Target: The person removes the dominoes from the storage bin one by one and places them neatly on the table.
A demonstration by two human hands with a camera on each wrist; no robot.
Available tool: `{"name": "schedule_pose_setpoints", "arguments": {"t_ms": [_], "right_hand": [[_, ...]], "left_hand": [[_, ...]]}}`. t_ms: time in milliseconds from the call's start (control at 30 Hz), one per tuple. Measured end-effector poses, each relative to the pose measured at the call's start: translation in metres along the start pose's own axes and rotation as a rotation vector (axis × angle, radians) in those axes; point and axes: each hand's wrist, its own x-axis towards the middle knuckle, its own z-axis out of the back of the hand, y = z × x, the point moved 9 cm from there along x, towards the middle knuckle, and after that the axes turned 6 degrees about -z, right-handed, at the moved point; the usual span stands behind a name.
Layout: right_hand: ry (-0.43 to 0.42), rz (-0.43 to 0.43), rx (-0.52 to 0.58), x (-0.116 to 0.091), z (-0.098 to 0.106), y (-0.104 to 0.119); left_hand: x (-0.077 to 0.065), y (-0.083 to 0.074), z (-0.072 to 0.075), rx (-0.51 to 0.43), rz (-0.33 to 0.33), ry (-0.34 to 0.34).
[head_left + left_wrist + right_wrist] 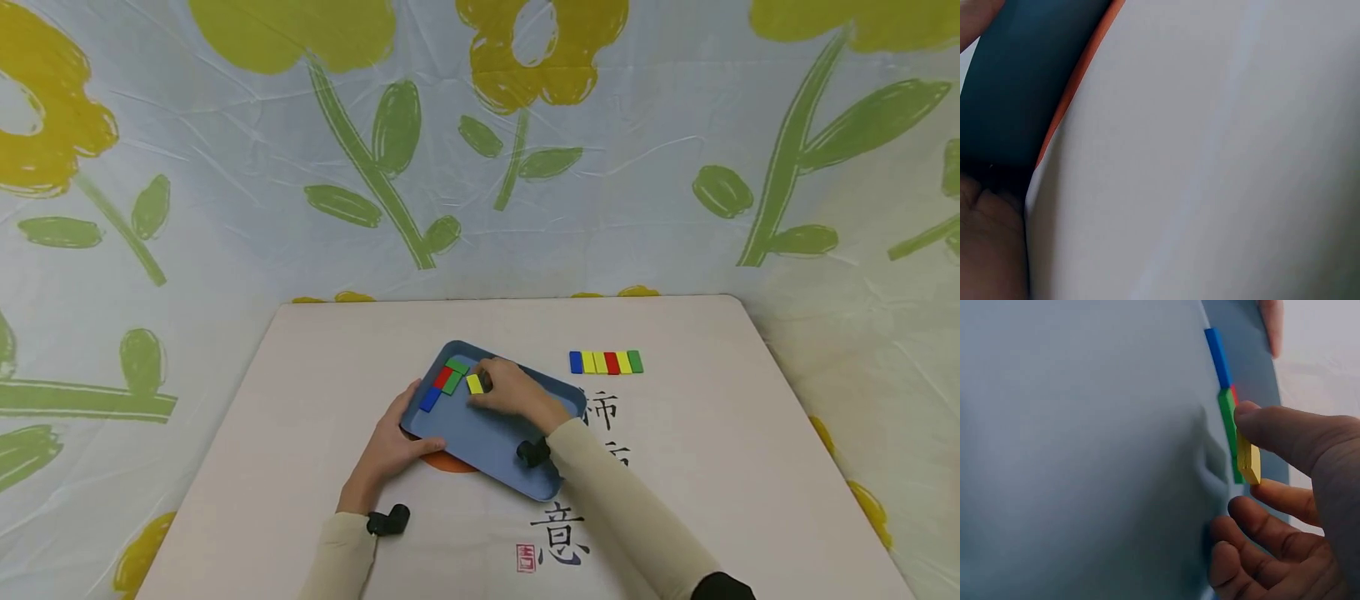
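A blue-grey tray (480, 442) lies at a slant on the table. My left hand (393, 437) holds its left end, thumb over the rim; in the left wrist view only parts of that hand show beside the dark tray side (1016, 81). Between thumb and index finger, my right hand (513, 389) pinches a yellow tile (1248, 461) above the tray. Close by on the tray sit a blue tile (430, 399), a red tile (442, 377) and two green tiles, one green tile (452, 383) beside the red and another green tile (457, 366) at the top.
Right of the tray, a row of tiles (602, 362) lies on the table (712, 433): blue, yellow, yellow, red, yellow, green. Printed black characters (561, 533) and an orange shape (450, 463) mark the table cover. A flowered cloth (637, 200) hangs behind.
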Motion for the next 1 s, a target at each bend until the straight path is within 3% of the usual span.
{"name": "schedule_pose_setpoints", "arguments": {"t_ms": [233, 433, 767, 1000], "right_hand": [[-0.026, 0.052, 0.012, -0.014, 0.029, 0.002], [-0.075, 0.022, 0.017, -0.026, 0.059, -0.015], [-0.188, -0.089, 0.028, -0.054, 0.108, -0.083], [-0.225, -0.194, 0.001, -0.077, 0.126, -0.143]], "left_hand": [[0.001, -0.001, 0.0, 0.004, -0.001, -0.006], [0.001, -0.002, -0.001, 0.0, -0.002, -0.008], [0.0, -0.001, -0.002, -0.031, -0.009, -0.007], [0.0, 0.0, 0.0, -0.023, -0.01, -0.016]]}}
